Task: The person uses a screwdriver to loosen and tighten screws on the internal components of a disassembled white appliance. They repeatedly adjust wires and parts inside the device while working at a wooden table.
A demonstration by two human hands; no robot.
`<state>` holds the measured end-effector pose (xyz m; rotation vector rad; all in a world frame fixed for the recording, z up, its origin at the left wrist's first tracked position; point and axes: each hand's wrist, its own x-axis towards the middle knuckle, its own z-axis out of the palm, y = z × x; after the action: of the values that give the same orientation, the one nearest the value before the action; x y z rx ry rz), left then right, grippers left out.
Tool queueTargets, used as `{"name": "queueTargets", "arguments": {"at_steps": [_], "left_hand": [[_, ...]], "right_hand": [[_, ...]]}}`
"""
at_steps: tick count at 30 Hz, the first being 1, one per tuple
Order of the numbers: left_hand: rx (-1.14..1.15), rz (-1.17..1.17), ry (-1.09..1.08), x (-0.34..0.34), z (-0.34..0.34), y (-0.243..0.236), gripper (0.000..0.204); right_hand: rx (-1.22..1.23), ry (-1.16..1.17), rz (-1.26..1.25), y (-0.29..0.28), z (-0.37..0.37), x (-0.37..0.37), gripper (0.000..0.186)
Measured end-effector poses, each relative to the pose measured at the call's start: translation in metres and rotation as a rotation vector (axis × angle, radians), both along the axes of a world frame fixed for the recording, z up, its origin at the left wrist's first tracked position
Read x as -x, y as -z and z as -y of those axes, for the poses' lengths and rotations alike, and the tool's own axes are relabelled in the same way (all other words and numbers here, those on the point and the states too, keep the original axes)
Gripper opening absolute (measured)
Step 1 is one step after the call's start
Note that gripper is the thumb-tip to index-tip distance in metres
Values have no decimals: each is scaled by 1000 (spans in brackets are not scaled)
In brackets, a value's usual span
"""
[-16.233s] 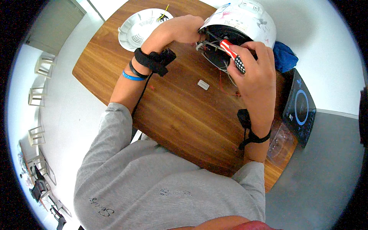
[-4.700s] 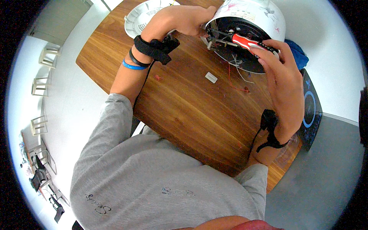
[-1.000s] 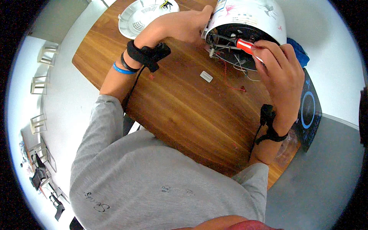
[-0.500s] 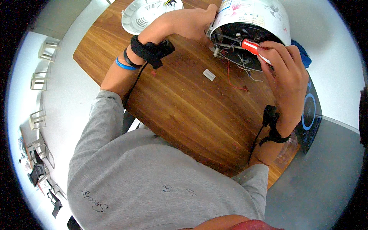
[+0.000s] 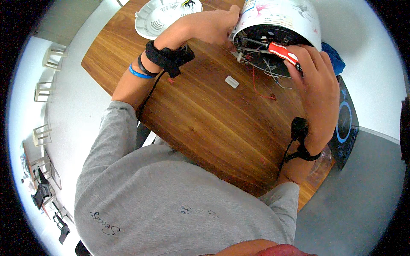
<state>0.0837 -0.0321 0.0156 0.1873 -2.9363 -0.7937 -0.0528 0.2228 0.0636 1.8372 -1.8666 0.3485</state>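
Screwdriver [image 5: 280, 50] gripped in right hand [image 5: 316, 70], pointed upper-left, long axis slanted; black handle-end newly bared; finger closure of left hand [image 5: 215, 28] unclear

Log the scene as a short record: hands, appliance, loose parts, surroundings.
Left hand: at the left rim of the white appliance; fingertips unclear
Right hand: gripping the red screwdriver, shaft pointing left; tip unclear
Appliance: open end toward the person, wires trailing out
Loose parts: vented cover, small white piece, on table
Nearby: blue cloth, black panel to the right
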Motion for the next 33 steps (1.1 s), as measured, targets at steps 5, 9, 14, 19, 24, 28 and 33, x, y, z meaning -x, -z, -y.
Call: {"name": "queueTargets", "arguments": {"at_steps": [5,9,14,19,24,28,33], "left_hand": [[-82,78,47,-7,-10,-28,70],[-54,-3,123,-4,-5,-14,72],[-87,29,-46,0,-1,-3,64],[-4,-49,-12,-4,0,3,51],[3,-19,-36,-2,-2,0,50],[-2,-57,-4,-4,-1,1,51],[35,-87,20,-2,3,8,53]], "right_hand": [[-57,66,114,8,-4,4,28],[-92,70,169,10,-5,3,27],[-100,63,65,9,-5,2,25],[-105,74,10,7,-2,-2,23],[-108,105,-20,5,-2,-6,23],[-141,118,-49,3,-4,-7,25],[-120,107,-70,0,-3,-12,26]]}}
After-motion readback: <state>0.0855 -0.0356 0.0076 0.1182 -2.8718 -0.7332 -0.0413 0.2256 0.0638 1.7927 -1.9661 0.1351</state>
